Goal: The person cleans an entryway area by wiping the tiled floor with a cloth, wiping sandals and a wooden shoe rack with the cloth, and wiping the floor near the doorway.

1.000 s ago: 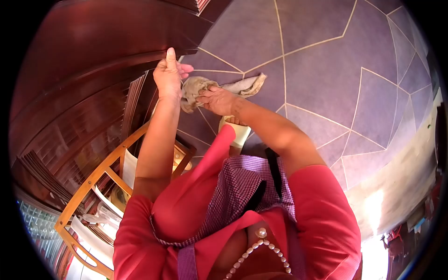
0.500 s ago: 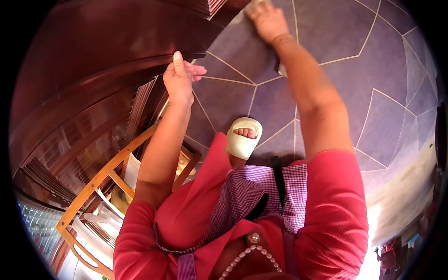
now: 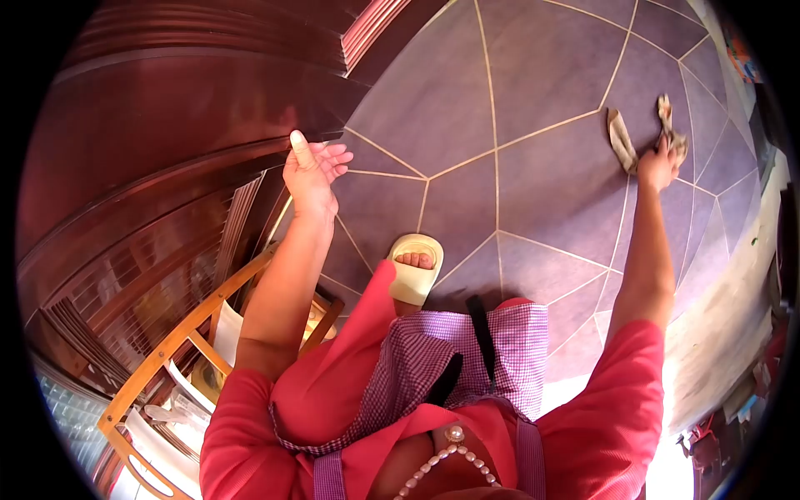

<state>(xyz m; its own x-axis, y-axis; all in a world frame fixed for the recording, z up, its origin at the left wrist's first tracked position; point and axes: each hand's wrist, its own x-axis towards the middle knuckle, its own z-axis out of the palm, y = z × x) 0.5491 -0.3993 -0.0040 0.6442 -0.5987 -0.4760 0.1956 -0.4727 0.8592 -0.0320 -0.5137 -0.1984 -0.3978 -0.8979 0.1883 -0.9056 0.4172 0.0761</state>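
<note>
Rag in the right fingers: limp cloth, matt, wrinkled. Floor under it: tile-like, smooth, low sheen. Cabinet beside the left fingers: dark wood look, glossy. Slipper bodyward of left fingers: matt, smooth, foam- or plastic-like. Apron, further bodyward: woven cloth, matt.

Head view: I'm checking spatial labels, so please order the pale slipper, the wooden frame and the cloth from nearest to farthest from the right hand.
From the right hand:
1. Cloth, in its grip at the picture's upper right.
2. Pale slipper, near the middle.
3. Wooden frame, at the picture's lower left.
</note>
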